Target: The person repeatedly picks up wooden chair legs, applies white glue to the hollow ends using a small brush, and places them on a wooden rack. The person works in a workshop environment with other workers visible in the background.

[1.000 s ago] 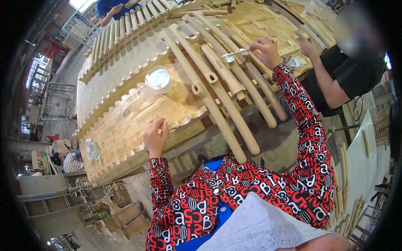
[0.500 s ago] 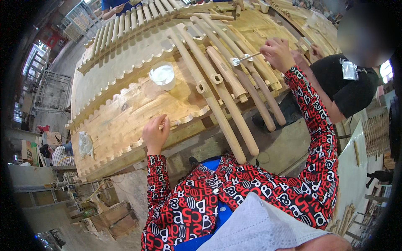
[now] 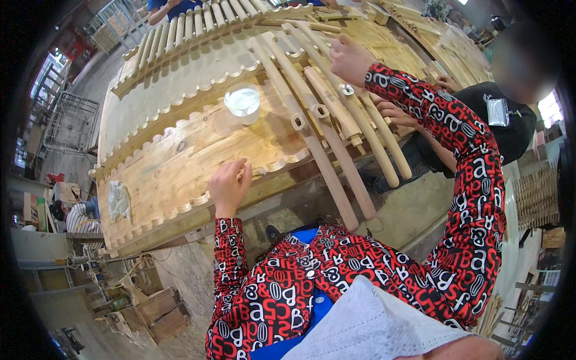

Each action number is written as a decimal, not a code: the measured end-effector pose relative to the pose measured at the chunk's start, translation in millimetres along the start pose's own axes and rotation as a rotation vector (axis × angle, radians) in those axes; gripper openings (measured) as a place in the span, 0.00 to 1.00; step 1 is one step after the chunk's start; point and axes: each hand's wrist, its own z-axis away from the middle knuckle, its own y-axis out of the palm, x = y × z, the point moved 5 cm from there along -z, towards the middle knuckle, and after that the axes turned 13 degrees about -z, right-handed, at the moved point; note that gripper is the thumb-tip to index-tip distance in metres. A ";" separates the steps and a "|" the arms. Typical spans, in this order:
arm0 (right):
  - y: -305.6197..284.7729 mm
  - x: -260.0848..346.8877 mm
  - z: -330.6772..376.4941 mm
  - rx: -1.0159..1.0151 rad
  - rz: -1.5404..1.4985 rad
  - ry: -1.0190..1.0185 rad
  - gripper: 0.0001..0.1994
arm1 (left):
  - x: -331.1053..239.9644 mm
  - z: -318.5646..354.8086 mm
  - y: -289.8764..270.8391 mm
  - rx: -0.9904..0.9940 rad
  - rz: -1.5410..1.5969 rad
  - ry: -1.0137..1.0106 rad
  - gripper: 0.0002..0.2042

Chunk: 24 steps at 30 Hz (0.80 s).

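Note:
My right hand point(image 3: 351, 62) is closed above the far part of the wooden poles. The thin stick it held half a second ago is hidden from view now. Below it, a pole point(image 3: 375, 144) has wet white stuff around its hole. Two more poles point(image 3: 327, 174) lie to the left, each with an oval hole facing up, their near ends jutting past the table edge. A shorter wooden piece point(image 3: 330, 108) rests between the pairs. My left hand point(image 3: 230, 185) holds nothing, fingers loosely bent and apart, over the table's near edge. A white tub point(image 3: 242, 103) contains white liquid.
Scalloped wooden rails point(image 3: 180, 135) run across the table point(image 3: 192, 150). Several round rods point(image 3: 180, 33) lie in a notched rack at the back. A crumpled plastic bag point(image 3: 119, 201) sits at the left corner. A co-worker in a dark shirt point(image 3: 501, 117) is close on the right.
My right hand has moved left and away from me, off the poles' holes. The stick has gone out of sight. A co-worker's hand now shows beside the right poles. My left hand has barely shifted.

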 end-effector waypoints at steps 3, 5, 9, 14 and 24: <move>-14.7 -0.4 17.8 -0.024 -0.062 0.037 0.04 | -0.4 -0.3 -2.7 -0.023 0.008 0.012 0.08; -37.5 -6.9 33.8 -0.128 -0.075 0.119 0.05 | 0.0 0.8 -3.9 -0.006 -0.004 0.001 0.08; -78.8 -17.4 43.9 -0.351 -0.393 0.281 0.06 | 0.0 1.0 -4.7 0.050 -0.041 -0.021 0.08; -70.4 24.7 -39.0 -0.312 -0.438 0.285 0.06 | -6.6 -2.9 -15.8 -0.015 0.024 0.046 0.07; -17.9 61.1 -111.1 0.031 -0.740 0.362 0.09 | -10.5 -3.7 -23.1 -0.032 0.094 0.146 0.05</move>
